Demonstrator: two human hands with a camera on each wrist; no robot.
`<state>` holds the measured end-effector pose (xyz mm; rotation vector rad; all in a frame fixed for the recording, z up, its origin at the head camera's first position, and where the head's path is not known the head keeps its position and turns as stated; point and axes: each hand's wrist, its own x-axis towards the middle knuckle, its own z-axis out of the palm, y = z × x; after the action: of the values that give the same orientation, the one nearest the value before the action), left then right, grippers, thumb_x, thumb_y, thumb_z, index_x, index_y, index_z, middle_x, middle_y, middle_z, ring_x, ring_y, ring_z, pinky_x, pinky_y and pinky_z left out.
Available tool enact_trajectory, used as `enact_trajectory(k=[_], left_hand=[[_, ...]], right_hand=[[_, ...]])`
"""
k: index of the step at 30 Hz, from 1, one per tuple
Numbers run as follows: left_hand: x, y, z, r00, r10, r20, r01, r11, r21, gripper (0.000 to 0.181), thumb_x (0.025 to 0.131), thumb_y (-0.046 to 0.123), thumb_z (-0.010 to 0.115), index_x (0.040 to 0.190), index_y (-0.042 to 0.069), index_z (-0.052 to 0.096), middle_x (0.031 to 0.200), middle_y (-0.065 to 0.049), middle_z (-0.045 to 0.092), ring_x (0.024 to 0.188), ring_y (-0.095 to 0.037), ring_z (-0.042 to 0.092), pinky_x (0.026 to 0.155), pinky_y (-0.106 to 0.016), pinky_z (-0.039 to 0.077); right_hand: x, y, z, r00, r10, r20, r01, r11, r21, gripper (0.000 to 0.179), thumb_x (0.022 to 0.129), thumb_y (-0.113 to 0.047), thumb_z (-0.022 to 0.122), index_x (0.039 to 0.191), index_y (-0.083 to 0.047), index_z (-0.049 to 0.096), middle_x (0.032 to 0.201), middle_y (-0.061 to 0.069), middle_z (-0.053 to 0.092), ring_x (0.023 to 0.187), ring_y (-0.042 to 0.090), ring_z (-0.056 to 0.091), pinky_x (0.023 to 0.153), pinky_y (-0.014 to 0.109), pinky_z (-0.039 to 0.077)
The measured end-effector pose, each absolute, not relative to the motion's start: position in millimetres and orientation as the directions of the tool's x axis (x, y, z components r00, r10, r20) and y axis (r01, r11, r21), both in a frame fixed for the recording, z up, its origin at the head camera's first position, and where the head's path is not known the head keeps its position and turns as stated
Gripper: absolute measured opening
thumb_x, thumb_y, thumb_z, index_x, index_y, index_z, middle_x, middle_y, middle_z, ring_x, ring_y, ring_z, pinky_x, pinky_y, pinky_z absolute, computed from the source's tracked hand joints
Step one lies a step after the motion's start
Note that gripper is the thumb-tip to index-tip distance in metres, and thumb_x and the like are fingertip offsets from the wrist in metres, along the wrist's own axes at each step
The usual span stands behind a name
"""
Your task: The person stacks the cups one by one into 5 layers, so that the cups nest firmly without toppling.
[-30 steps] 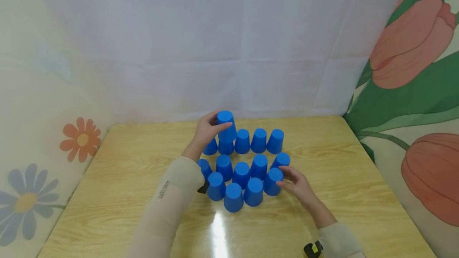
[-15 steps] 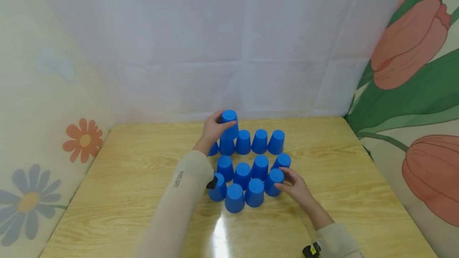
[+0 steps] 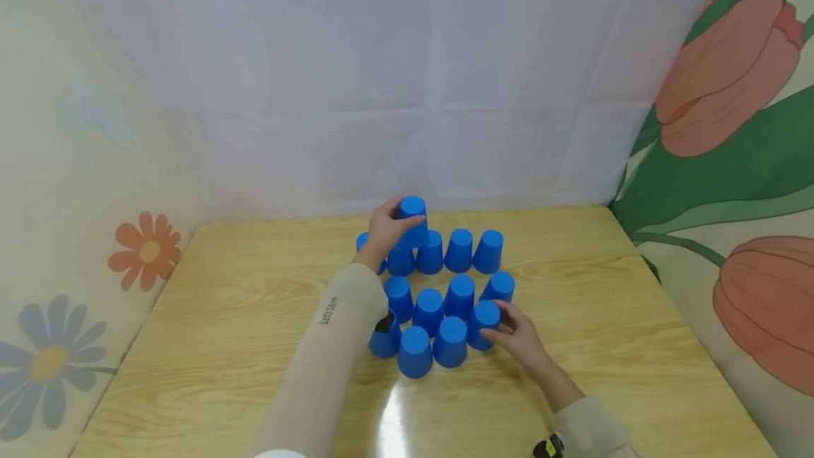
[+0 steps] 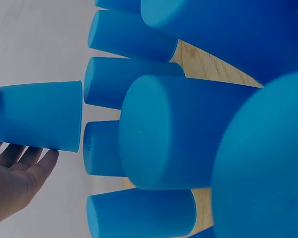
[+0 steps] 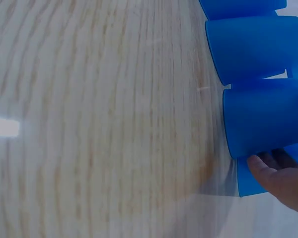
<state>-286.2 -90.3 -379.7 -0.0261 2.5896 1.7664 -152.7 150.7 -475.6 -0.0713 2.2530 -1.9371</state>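
Observation:
Upside down in my left hand [image 3: 385,230] is a blue plastic cup [image 3: 416,233], pinched between thumb and fingers. In the left wrist view this raised cup [image 4: 37,116] hangs just over the back row, its rim near the bases of the cups there, roughly between the second cup [image 3: 400,261] and the third cup [image 3: 430,254]. My right hand [image 3: 523,339] holds the rightmost front cup [image 3: 482,331], thumb in front and fingers behind. That cup [image 5: 265,116] stands on the table in the right wrist view, its far side hidden.
More inverted blue cups stand in the middle, such as one middle cup [image 3: 429,313], and along the front, such as the nearest cup [image 3: 415,353]. My left sleeve [image 3: 340,331] passes close over the left cups. A white cloth [image 3: 407,90] hangs behind the wooden table [image 3: 222,345].
My left hand has carried its cup a little to the right along the back row. My right hand has drawn closer round the rightmost front cup, which has moved slightly left.

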Motion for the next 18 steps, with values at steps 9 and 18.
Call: enact_trajectory(k=[9, 18], left_hand=[[-287.1, -90.1, -383.8, -1.0, -0.016, -0.013, -0.018, 0.356, 0.934, 0.054, 0.079, 0.026, 0.064, 0.126, 0.011, 0.044, 0.125, -0.008, 0.044, 0.115, -0.024, 0.038, 0.093, -0.037, 0.033], [-285.3, -92.8, -385.9, -0.999, -0.013, -0.04, -0.042, 0.355, 0.934, 0.057, 0.078, 0.028, 0.064, 0.128, 0.012, 0.042, 0.126, -0.008, 0.043, 0.116, -0.023, 0.037, 0.094, -0.037, 0.032]], right_hand=[[-145.2, 142.8, -456.5, -0.984, -0.148, -0.099, 0.076, 0.152, -0.985, 0.044, 0.078, -0.002, 0.062, 0.118, -0.003, 0.046, 0.124, 0.017, 0.042, 0.114, 0.035, 0.036, 0.09, 0.05, 0.032], [-139.2, 138.9, -447.3, -0.983, -0.147, -0.107, 0.081, 0.175, -0.981, 0.042, 0.078, 0.0, 0.06, 0.118, -0.003, 0.046, 0.124, 0.018, 0.042, 0.114, 0.035, 0.036, 0.091, 0.049, 0.032]])
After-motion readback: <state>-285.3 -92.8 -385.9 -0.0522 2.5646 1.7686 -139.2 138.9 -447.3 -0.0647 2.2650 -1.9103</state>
